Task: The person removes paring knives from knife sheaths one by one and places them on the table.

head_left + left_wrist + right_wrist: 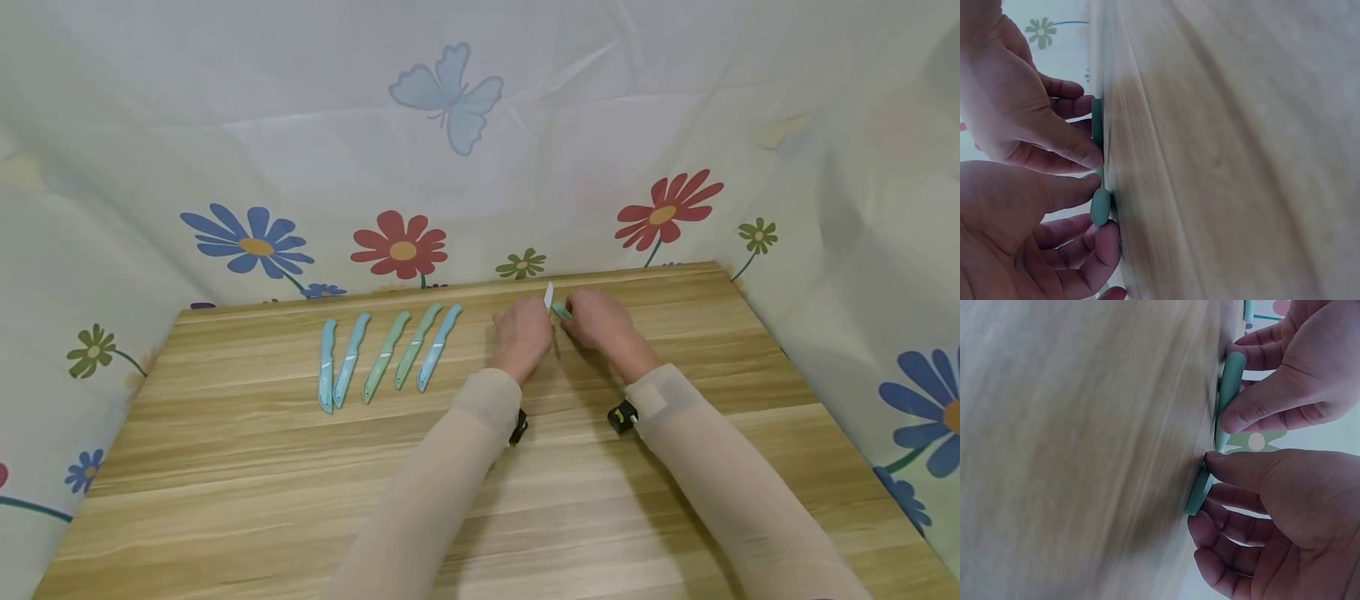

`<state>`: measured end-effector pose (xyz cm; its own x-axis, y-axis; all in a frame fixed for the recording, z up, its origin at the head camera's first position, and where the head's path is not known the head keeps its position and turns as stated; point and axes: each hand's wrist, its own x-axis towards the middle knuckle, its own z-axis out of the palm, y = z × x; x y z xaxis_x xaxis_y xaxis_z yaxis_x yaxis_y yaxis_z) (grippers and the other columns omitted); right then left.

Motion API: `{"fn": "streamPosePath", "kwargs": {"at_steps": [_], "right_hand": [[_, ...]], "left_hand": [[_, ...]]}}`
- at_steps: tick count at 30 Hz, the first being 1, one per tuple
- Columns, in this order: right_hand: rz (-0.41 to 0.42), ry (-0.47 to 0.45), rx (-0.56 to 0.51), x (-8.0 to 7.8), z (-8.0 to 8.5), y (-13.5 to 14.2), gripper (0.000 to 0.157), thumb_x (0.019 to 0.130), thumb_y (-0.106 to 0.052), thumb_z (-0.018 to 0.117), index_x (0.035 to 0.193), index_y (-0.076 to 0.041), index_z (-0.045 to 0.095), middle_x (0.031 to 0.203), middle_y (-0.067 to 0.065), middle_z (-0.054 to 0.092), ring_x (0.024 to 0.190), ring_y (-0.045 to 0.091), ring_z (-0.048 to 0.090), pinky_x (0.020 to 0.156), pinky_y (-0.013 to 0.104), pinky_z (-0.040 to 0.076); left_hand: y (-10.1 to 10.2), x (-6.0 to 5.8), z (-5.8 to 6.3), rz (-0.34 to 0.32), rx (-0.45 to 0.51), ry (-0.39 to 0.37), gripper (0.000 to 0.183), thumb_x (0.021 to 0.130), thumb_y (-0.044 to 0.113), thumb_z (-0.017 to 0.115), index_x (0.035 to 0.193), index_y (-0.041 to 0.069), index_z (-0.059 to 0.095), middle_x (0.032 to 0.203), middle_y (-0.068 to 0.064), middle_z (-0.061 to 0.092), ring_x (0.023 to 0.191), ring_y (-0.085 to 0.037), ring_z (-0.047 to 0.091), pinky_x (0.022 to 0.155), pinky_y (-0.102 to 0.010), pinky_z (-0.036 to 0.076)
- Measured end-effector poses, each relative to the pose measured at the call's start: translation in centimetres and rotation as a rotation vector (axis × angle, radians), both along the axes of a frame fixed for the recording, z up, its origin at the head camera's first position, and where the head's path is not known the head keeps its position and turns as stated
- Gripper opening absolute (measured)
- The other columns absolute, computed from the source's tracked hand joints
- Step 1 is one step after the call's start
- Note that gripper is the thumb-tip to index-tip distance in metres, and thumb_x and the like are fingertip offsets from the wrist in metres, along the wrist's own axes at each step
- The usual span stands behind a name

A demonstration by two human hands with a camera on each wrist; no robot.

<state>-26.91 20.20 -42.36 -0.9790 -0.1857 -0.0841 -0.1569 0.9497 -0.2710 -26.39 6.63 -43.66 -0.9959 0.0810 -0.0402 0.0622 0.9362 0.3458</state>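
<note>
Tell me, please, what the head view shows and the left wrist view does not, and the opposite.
Only the head view shows the five knives lying side by side, the butterfly on the cloth, and the white blade beside the left hand.

Only the left wrist view shows the rounded end of the green handle, which the left hand holds.

Both show the left hand, the green cover in the right hand, the wooden table and flowers on the cloth.
</note>
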Motion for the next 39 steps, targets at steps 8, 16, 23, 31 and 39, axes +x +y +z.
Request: {"fn": "streamPosePath", "kwargs": {"at_steps": [8, 16, 23, 31, 39], "right_hand": [[-0.011, -0.003, -0.026, -0.2, -0.1, 0.0, 0.02, 0.099, -0.019, 0.073, 0.089, -0.004, 0.066, 0.087, 0.012, 0.065, 0.078, 0.028, 0.057, 0.071, 0.044, 0.05], [-0.01, 0.005, -0.05, -0.3, -0.3, -0.1, 0.027, 0.098, -0.019, 0.074, 0.079, -0.005, 0.061, 0.08, 0.01, 0.06, 0.075, 0.027, 0.055, 0.071, 0.042, 0.049], [-0.019, -0.014, -0.04, -0.4, -0.5, -0.2, 0.028, 0.099, -0.023, 0.074, 0.082, -0.005, 0.061, 0.08, 0.01, 0.06, 0.075, 0.026, 0.055, 0.072, 0.042, 0.05], [-0.021, -0.009, -0.055, -0.1, -0.1, -0.2, 0.026, 0.099, -0.023, 0.074, 0.087, -0.004, 0.062, 0.084, 0.012, 0.062, 0.077, 0.028, 0.056, 0.073, 0.044, 0.05], [-0.021, -0.011, -0.024, 0.3, 0.2, -0.1, 0.026, 0.102, -0.026, 0.071, 0.106, -0.001, 0.067, 0.097, 0.015, 0.068, 0.085, 0.03, 0.06, 0.077, 0.046, 0.052]], "left_hand": [[0.2, 0.0, 0.3, 0.006, 0.012, -0.009, 0.023, 0.106, 0.022, 0.063, 0.086, 0.014, 0.068, 0.099, -0.004, 0.075, 0.089, -0.023, 0.071, 0.096, -0.05, 0.051], [0.2, 0.4, 0.7, 0.003, 0.043, -0.017, 0.021, 0.109, 0.018, 0.058, 0.092, 0.011, 0.07, 0.102, -0.008, 0.075, 0.09, -0.025, 0.072, 0.093, -0.049, 0.052], [0.1, 0.6, 0.6, -0.007, 0.062, -0.012, 0.02, 0.107, 0.02, 0.061, 0.091, 0.012, 0.07, 0.106, -0.009, 0.076, 0.094, -0.027, 0.072, 0.092, -0.049, 0.051], [0.0, 0.5, 0.7, -0.012, 0.047, -0.007, 0.017, 0.104, 0.025, 0.068, 0.092, 0.013, 0.069, 0.103, -0.007, 0.076, 0.093, -0.025, 0.072, 0.095, -0.052, 0.049], [-0.4, 0.5, 1.1, -0.028, -0.016, 0.003, 0.019, 0.101, 0.033, 0.074, 0.096, 0.015, 0.07, 0.099, -0.002, 0.076, 0.092, -0.021, 0.071, 0.102, -0.057, 0.046]]}}
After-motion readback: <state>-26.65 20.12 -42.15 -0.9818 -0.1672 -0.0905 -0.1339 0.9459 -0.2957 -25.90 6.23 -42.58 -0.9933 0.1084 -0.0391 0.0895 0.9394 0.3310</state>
